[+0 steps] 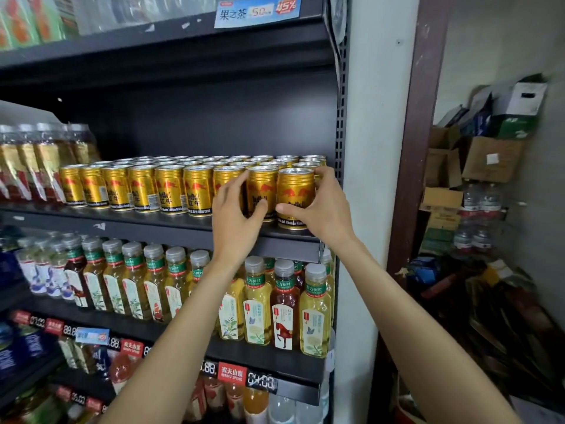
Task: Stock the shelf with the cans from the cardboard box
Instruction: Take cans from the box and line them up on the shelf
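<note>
Several rows of gold cans with a red bull print fill the dark middle shelf. At the right end of the front row, my left hand grips one gold can, thumb on its front. My right hand grips the rightmost gold can, fingers wrapped behind it and thumb across its lower front. Both cans stand upright at the shelf's front edge. No cardboard box of cans shows in this view.
Tea bottles line the shelf below, with price tags on its edge. Wrapped bottles stand left of the cans. A white pillar borders the shelf on the right. Stacked cartons and water packs crowd the right corner.
</note>
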The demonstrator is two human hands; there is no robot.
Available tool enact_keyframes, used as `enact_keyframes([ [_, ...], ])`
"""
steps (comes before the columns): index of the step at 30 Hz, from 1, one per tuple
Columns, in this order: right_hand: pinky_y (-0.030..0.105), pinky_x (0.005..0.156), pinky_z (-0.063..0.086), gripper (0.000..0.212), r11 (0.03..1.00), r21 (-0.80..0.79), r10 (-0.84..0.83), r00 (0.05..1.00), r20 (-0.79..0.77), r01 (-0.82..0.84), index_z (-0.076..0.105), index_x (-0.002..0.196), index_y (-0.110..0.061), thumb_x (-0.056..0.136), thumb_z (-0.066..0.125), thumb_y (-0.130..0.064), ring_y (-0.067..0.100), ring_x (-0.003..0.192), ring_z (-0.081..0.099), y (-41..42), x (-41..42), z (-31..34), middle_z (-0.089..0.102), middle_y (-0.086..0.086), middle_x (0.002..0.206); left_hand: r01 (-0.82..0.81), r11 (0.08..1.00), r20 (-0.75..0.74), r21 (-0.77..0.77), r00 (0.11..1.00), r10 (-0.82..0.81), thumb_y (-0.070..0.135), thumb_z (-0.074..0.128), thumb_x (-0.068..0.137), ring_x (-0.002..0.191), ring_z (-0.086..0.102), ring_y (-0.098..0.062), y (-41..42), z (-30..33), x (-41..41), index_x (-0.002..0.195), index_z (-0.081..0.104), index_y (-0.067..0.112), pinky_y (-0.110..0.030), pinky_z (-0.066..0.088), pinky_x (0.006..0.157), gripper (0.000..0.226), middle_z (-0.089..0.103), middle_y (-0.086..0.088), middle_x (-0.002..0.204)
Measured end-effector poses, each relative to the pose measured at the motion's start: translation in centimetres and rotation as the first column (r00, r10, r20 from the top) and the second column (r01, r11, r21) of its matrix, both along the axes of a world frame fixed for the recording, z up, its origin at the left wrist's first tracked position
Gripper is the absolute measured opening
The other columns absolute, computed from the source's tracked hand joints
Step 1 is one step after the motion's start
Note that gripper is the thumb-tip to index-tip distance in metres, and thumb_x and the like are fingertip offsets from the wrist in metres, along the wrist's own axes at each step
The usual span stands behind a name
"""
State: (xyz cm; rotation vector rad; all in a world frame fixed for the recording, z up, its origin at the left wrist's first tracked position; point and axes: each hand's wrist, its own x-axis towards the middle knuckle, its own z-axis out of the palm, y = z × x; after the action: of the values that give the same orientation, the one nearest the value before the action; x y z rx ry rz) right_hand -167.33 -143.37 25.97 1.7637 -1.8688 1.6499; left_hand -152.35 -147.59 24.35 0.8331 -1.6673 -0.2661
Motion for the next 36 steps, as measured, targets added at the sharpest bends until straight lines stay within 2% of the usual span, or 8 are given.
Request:
enact_keyframes([
  [5, 0.042, 0.088, 0.047, 0.099, 0.988, 0.014, -0.151, 0.984, -0.098, 0.153, 0.03, 0.13, -0.013, 0.057, 0.08, -0.057, 0.028, 0.116, 0.051, -1.0, 0.1, 0.5, 0.046, 0.009, 0.13, 0.053, 0.993, 0.116, 0.102, 0.991, -0.065, 0.025, 0.065, 0.086, 0.127, 0.042, -0.014, -0.8, -1.1, 0.3, 0.144, 0.029, 0.025, -0.041, 0.043, 0.103, 0.068, 0.034, -0.001, 0.144],
  [10, 0.047, 0.107, 0.036, 0.103, 0.998, 0.032, 0.046, 0.999, 0.02, -0.047, 0.027, 0.139, -0.016, 0.06, 0.078, -0.057, 0.026, 0.131, 0.035, -0.7, -1.9, 0.2, 0.034, 0.01, 0.14, -0.042, 0.998, 0.167, 0.045, 0.985, 0.034, 0.047, 0.071, 0.076, 0.129, 0.039, -0.02, -0.9, -0.7, 0.1, 0.145, 0.024, 0.025, -0.041, 0.043, 0.102, 0.087, 0.034, -0.004, 0.143],
  [13, 0.038, 0.116, 0.022, 0.105, 0.971, 0.1, 0.202, 0.969, 0.145, -0.217, 0.014, 0.147, -0.019, 0.068, 0.079, -0.041, 0.019, 0.141, 0.021, -0.2, -3.5, 0.4, 0.024, 0.005, 0.152, -0.136, 0.99, 0.242, -0.041, 0.96, 0.142, 0.056, 0.071, 0.07, 0.134, 0.028, -0.02, -0.4, 0.0, -0.5, 0.147, 0.018, 0.026, -0.037, 0.041, 0.096, 0.098, 0.028, -0.004, 0.146],
  [20, 0.042, 0.112, 0.034, 0.114, 0.902, 0.238, 0.314, 0.925, 0.213, -0.361, 0.02, 0.148, -0.033, 0.054, 0.076, -0.067, 0.011, 0.132, 0.041, -0.8, -3.6, 0.6, 0.044, -0.008, 0.145, -0.169, 0.983, 0.277, -0.074, 0.943, 0.183, 0.053, 0.075, 0.068, 0.132, 0.03, -0.023, -0.8, 0.5, -1.4, 0.146, 0.021, 0.02, -0.036, 0.043, 0.092, 0.1, 0.027, -0.006, 0.144],
  [26, 0.04, 0.107, 0.04, 0.09, 0.922, 0.204, 0.299, 0.94, 0.163, -0.328, 0.029, 0.142, -0.027, 0.068, 0.078, -0.045, 0.013, 0.121, 0.052, -1.1, -2.7, 0.9, 0.053, -0.005, 0.134, -0.187, 0.977, 0.254, -0.1, 0.945, 0.207, 0.049, 0.076, 0.069, 0.13, 0.032, -0.022, -1.1, 0.6, -1.4, 0.144, 0.024, 0.022, -0.034, 0.045, 0.083, 0.094, 0.03, -0.005, 0.142],
  [29, 0.039, 0.101, 0.045, 0.098, 0.967, 0.129, 0.203, 0.971, 0.127, -0.219, 0.036, 0.136, -0.018, 0.057, 0.081, -0.054, 0.017, 0.119, 0.051, -1.0, -2.8, 0.5, 0.053, 0.001, 0.131, -0.173, 0.98, 0.251, -0.099, 0.949, 0.193, 0.05, 0.076, 0.068, 0.131, 0.031, -0.021, -1.1, 0.4, -1.3, 0.144, 0.023, 0.024, -0.032, 0.044, 0.083, 0.096, 0.028, -0.004, 0.143],
  [33, 0.017, 0.078, 0.045, 0.08, 0.983, 0.067, 0.164, 0.98, 0.108, -0.172, 0.042, 0.13, -0.011, 0.065, 0.083, -0.035, 0.011, 0.099, 0.055, -0.6, -2.9, 0.5, 0.056, -0.002, 0.115, -0.146, 0.985, 0.242, -0.091, 0.956, 0.164, 0.048, 0.077, 0.069, 0.132, 0.03, -0.02, -1.4, 0.3, -0.9, 0.144, 0.023, 0.026, -0.038, 0.045, 0.088, 0.095, 0.027, -0.001, 0.144],
  [36, 0.028, 0.089, 0.047, 0.078, 0.974, 0.095, 0.196, 0.973, 0.118, -0.208, 0.04, 0.134, -0.011, 0.069, 0.081, -0.03, 0.016, 0.108, 0.056, -0.3, -3.1, 0.8, 0.057, 0.004, 0.125, -0.145, 0.986, 0.251, -0.082, 0.954, 0.161, 0.051, 0.076, 0.068, 0.132, 0.029, -0.019, -1.3, 0.4, -0.9, 0.145, 0.022, 0.027, -0.038, 0.045, 0.089, 0.097, 0.026, -0.001, 0.144],
])
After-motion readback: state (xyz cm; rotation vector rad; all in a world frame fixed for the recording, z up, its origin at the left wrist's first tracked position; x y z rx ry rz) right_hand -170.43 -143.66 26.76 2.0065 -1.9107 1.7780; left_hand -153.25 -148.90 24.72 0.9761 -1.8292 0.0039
